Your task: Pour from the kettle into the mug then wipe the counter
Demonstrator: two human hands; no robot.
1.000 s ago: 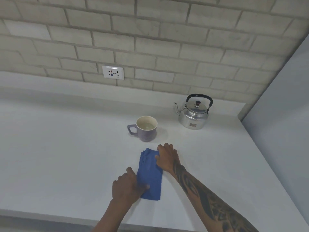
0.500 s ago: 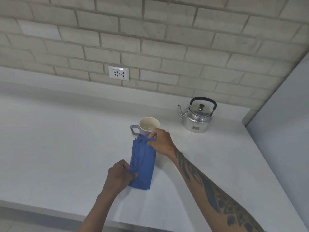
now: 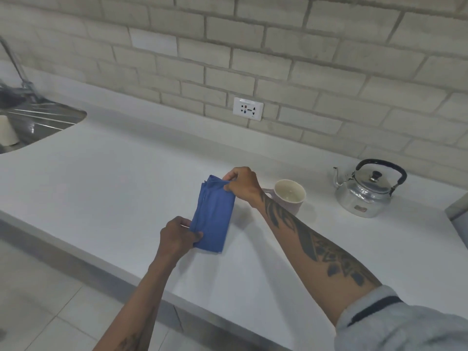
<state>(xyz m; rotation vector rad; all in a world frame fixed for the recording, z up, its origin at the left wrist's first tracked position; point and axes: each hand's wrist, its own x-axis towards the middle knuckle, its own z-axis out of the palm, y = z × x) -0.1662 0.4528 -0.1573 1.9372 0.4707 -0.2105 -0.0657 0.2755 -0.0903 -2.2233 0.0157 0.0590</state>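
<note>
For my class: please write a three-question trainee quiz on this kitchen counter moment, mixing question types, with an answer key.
1. True or false: the kettle is lifted over the mug.
2. Which hand pinches the far end of the blue cloth? A) left hand B) right hand C) neither
3. Fill in: on the wall above the counter sits a white ____.

Key:
1. False; it stands on the counter, to the right of the mug.
2. B; the left hand grips the near end.
3. Power socket.
</note>
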